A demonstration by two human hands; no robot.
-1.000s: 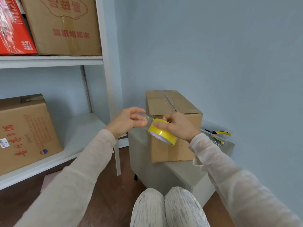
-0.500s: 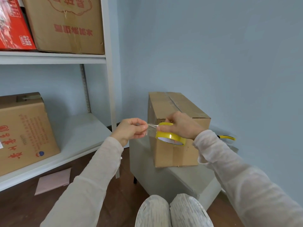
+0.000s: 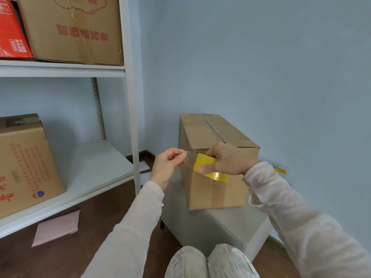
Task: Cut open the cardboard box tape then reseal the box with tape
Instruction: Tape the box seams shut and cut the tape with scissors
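Observation:
A plain cardboard box [image 3: 204,135] stands upright on a grey stool [image 3: 226,223], its top flaps closed along a centre seam. My right hand [image 3: 228,159] grips a yellow tape roll [image 3: 206,165] in front of the box's near top edge. My left hand [image 3: 168,165] pinches the clear free end of the tape [image 3: 189,157], a short strip stretched between both hands. A yellow-handled tool [image 3: 281,170] lies on the stool behind my right wrist, mostly hidden.
A white shelf unit [image 3: 131,97] stands to the left with printed cardboard boxes [image 3: 24,163] and a red package [image 3: 10,31]. A pink sheet [image 3: 58,227] lies on the brown floor. The blue wall is close behind the box. My knees show at the bottom.
Both hands have risen slightly toward the box's top edge. The roll has tilted, and the strip of tape between my hands stays short.

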